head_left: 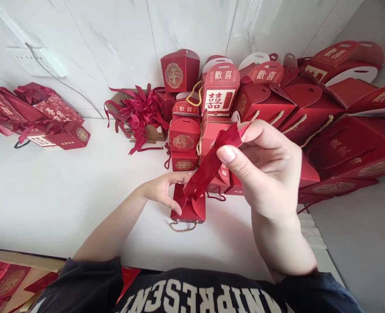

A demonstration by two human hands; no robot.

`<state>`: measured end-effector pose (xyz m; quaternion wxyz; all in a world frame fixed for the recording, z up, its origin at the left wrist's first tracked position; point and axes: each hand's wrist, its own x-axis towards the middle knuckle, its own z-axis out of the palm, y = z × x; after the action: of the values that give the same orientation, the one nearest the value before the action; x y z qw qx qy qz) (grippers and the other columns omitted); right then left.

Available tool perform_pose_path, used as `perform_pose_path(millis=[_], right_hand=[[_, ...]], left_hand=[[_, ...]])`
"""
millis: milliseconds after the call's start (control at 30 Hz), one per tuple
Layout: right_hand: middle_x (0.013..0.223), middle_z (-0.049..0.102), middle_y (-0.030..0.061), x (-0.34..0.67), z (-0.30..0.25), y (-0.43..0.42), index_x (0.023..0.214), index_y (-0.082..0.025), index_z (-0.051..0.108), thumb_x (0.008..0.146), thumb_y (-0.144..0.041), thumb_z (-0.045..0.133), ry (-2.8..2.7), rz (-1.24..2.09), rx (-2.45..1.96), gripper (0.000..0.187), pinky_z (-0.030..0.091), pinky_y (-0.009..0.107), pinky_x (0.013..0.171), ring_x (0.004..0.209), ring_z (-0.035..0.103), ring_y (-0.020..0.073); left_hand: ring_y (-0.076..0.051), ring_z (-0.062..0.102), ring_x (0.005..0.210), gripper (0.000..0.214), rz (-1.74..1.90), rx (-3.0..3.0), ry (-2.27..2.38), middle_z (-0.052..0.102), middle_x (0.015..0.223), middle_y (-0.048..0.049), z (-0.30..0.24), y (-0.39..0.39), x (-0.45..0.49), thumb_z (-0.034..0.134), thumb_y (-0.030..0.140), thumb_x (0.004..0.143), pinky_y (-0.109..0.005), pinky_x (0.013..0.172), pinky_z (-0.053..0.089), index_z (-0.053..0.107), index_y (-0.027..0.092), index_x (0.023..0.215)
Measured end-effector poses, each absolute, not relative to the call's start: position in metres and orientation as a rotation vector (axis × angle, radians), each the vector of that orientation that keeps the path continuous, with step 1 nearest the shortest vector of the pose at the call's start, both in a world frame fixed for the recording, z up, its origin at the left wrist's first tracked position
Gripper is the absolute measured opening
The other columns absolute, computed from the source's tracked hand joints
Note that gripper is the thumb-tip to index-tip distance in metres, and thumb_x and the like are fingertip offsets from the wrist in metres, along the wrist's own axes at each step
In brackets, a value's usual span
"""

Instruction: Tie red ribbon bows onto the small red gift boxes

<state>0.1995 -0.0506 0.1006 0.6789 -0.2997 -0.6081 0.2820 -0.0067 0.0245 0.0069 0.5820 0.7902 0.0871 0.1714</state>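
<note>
A small red gift box point(189, 209) with a gold rope handle stands on the white table point(65, 191) in front of me. My left hand point(162, 189) rests on its top left edge, fingers curled against the flaps. My right hand point(266, 167) is raised above and to the right of the box, thumb and fingers pinched on a red ribbon point(212, 163). The ribbon runs down from that hand to the box's top.
Stacks of red gift boxes point(219, 93) fill the back middle, and flat red boxes point(339, 113) pile up at the right. A heap of red ribbons point(139, 111) lies in a carton. More red boxes point(45, 117) sit at the far left by the wall.
</note>
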Motion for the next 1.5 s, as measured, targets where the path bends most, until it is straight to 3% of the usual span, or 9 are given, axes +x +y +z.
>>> perform_pose_path(millis=[133,300,533,733,833,1000,1167,1300,1500], right_hand=[[0.073,0.063,-0.0018,0.201,0.103,-0.046,0.075,-0.024,0.059,0.084,-0.038,0.074,-1.412,0.601,-0.718,0.022,0.055,0.027,0.055,0.068,0.066,0.0149],[0.073,0.064,-0.0024,0.202,0.103,-0.044,0.076,-0.025,0.06,0.085,-0.039,0.073,-1.438,0.585,-0.722,0.021,0.056,0.028,0.057,0.068,0.067,0.0144],[0.07,0.063,-0.0029,0.203,0.098,-0.039,0.076,-0.026,0.06,0.086,-0.039,0.071,-1.462,0.594,-0.715,0.021,0.054,0.027,0.054,0.066,0.066,0.014],[0.071,0.062,-0.0039,0.203,0.099,-0.045,0.077,-0.025,0.059,0.085,-0.037,0.073,-1.404,0.613,-0.719,0.02,0.054,0.027,0.055,0.063,0.064,0.0123],[0.072,0.062,-0.0033,0.205,0.1,-0.048,0.077,-0.025,0.059,0.084,-0.038,0.074,-1.383,0.618,-0.748,0.021,0.054,0.027,0.055,0.062,0.063,0.0122],[0.072,0.062,-0.0037,0.208,0.103,-0.05,0.076,-0.024,0.06,0.084,-0.028,0.075,-1.385,0.647,-0.683,0.017,0.052,0.026,0.053,0.058,0.059,0.0105],[0.072,0.063,-0.0018,0.212,0.103,-0.06,0.073,-0.024,0.062,0.08,-0.039,0.077,-1.441,0.658,-0.789,0.022,0.054,0.028,0.053,0.061,0.062,0.0138],[0.069,0.063,-0.0019,0.218,0.098,-0.073,0.075,-0.022,0.062,0.081,-0.03,0.078,-1.423,0.698,-0.85,0.019,0.051,0.026,0.048,0.055,0.059,0.0124],[0.066,0.063,-0.0023,0.22,0.096,-0.084,0.08,-0.021,0.062,0.081,-0.017,0.077,-1.403,0.689,-0.888,0.015,0.052,0.024,0.044,0.052,0.062,0.0125]], left_hand=[[-0.033,0.061,0.117,0.032,0.439,1.9,0.145,0.07,0.12,-0.0165,-0.002,0.028,-0.003,0.086,0.024,0.067,-0.048,0.105,0.045,0.074,0.018,0.096],[-0.03,0.062,0.113,0.025,0.44,2.012,0.224,0.071,0.119,-0.014,-0.012,0.028,0.001,0.086,0.027,0.067,-0.042,0.101,0.048,0.079,0.021,0.09],[-0.026,0.058,0.117,0.019,0.414,1.956,0.222,0.072,0.119,-0.0109,-0.03,0.031,-0.003,0.069,0.027,0.086,-0.041,0.108,0.042,0.079,0.024,0.102],[-0.027,0.06,0.117,0.008,0.543,1.889,0.248,0.079,0.091,-0.0104,-0.038,0.027,0.001,0.077,0.027,0.079,-0.045,0.108,0.041,0.08,0.022,0.085],[-0.029,0.061,0.114,0.011,0.577,1.869,0.283,0.078,0.089,-0.0122,-0.033,0.024,0.002,0.078,0.029,0.078,-0.045,0.103,0.046,0.08,0.02,0.083],[-0.03,0.06,0.118,0.016,0.517,1.975,0.273,0.074,0.114,-0.0131,-0.02,0.017,0.005,0.077,0.027,0.077,-0.047,0.105,0.046,0.08,0.023,0.093],[-0.03,0.063,0.115,0.027,0.472,1.963,0.286,0.073,0.112,-0.0144,-0.022,0.011,0.007,0.079,0.025,0.075,-0.046,0.104,0.047,0.075,0.019,0.101],[-0.031,0.064,0.114,0.055,0.492,1.798,0.335,0.068,0.117,-0.0163,-0.034,0.011,0.006,0.086,0.026,0.065,-0.047,0.099,0.05,0.062,0.015,0.113],[-0.032,0.059,0.123,0.055,0.511,1.763,0.326,0.068,0.119,-0.0162,-0.041,0.013,0.006,0.087,0.024,0.064,-0.051,0.106,0.044,0.059,0.016,0.111]])
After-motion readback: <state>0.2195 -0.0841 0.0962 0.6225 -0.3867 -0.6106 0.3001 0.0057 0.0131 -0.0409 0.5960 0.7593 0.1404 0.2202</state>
